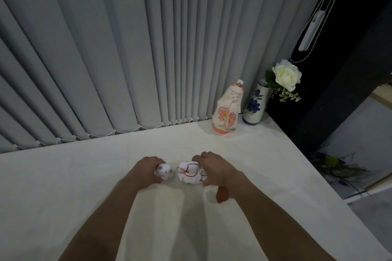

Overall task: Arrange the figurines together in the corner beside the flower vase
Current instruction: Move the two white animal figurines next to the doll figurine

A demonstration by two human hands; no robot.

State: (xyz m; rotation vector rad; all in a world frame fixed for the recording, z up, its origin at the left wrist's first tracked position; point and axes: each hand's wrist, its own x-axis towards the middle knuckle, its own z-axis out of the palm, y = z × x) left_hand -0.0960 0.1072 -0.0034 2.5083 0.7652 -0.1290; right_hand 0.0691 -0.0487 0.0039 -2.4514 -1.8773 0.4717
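A small white animal figurine (164, 171) sits on the white table (63, 176) with my left hand (146, 168) closed around it from the left. Right beside it, a rounder white figurine (188, 172) with a red cord is gripped by my right hand (214, 167) from the right. The two almost touch, facing each other. A tall white doll figurine (228, 108) with pink flowers stands in the far right corner, just left of the blue-patterned flower vase (254, 106) holding a white rose (286, 75).
Grey vertical blinds (106, 59) run along the table's back edge. A small orange-brown object (221, 195) lies partly hidden under my right wrist. The table's right edge drops off to a dark wall and floor (360, 133).
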